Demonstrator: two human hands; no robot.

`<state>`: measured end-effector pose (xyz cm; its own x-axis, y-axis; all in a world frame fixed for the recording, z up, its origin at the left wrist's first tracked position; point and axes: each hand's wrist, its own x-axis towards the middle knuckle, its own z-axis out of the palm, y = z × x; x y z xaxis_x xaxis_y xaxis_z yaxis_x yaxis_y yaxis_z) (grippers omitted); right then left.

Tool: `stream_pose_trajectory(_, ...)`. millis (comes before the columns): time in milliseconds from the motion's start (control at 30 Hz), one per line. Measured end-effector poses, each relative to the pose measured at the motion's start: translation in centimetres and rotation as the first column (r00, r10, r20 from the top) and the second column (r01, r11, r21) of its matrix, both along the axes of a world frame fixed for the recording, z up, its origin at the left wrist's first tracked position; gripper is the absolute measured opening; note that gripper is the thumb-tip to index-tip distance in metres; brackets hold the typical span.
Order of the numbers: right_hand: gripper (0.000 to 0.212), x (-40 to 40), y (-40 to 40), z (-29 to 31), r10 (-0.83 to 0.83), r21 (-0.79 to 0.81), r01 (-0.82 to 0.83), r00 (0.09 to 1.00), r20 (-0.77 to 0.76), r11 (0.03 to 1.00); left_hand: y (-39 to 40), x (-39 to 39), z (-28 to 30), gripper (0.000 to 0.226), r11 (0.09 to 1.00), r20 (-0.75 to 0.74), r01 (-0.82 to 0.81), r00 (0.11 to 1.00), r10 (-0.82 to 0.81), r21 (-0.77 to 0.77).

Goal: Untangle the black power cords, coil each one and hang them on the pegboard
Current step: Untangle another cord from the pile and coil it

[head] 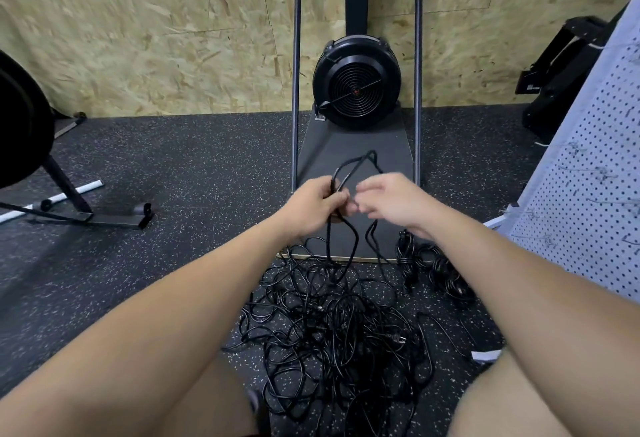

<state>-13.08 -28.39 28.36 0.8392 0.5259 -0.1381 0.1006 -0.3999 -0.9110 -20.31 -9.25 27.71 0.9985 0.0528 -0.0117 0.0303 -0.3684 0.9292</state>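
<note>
Head view. Bare forearms reach out over a tangled heap of black power cords [332, 329] on the speckled floor [173, 166]. Left hand [317, 203] grips gathered loops of one cord [360, 166] lifted from the heap; right hand [391, 199], fingers curled, appears to pinch the same cord. Step in hand, as judged: coiling. Next: free the trailing length, then hang on the pegboard [588, 166] at right, beside finished bundles [433, 263].

Left of the fingers [341, 196] the floor [194, 173] lies open; tangled cords [332, 326] below, pegboard [588, 194] crowding right.
</note>
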Motion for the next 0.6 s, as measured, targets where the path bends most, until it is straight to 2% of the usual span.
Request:
stream_pose_trajectory(67, 0.054, -0.6, -0.4, -1.1, 0.159, -0.233, -0.158, 0.987, -0.015, 0.960, -0.5, 0.2, 1.1, 0.027, 0.993, 0.026, -0.045, 0.999, 0.048, -0.114)
stream_pose_trajectory(133, 0.074, -1.4, -0.1, -1.8, 0.272, -0.350, -0.257, 0.962, -0.007, 0.901, -1.0, 0.3, 1.7, 0.028, 0.974, 0.028, -0.075, 0.996, 0.083, -0.212)
stream_pose_trajectory(167, 0.074, -1.7, 0.2, -2.0, 0.289, -0.370, -0.265, 0.957, 0.010, 0.890, -1.3, 0.4, 2.0, 0.028, 0.968, 0.033, -0.088, 0.995, 0.099, -0.236)
stream_pose_trajectory(267, 0.056, -1.9, 0.8, -2.6, 0.261, -0.272, -0.256, 0.965, -0.020, 0.928, -1.2, 0.7, 2.1, 0.028, 0.953, 0.051, -0.126, 0.988, 0.145, -0.277)
stream_pose_trajectory(367, 0.018, -1.8, 0.5, -2.3, 0.266, -0.153, -0.285, 0.955, -0.134, 0.946, -0.5, 0.8, 2.2, 0.018, 0.946, 0.048, -0.117, 0.989, 0.138, -0.303)
stream_pose_trajectory(500, 0.012, -1.6, -0.5, -1.1, 0.223, -0.111, -0.239, 0.965, -0.139, 0.965, 0.5, 0.4, 2.2, 0.014, 0.935, -0.035, -0.107, 0.994, 0.101, -0.337)
stream_pose_trajectory(600, 0.011, -1.3, -0.9, 0.2, 0.145, -0.025, -0.148, 0.986, -0.085, 0.989, 1.2, 0.0, 2.6, 0.019, 0.946, -0.126, -0.111, 0.989, 0.075, -0.303)
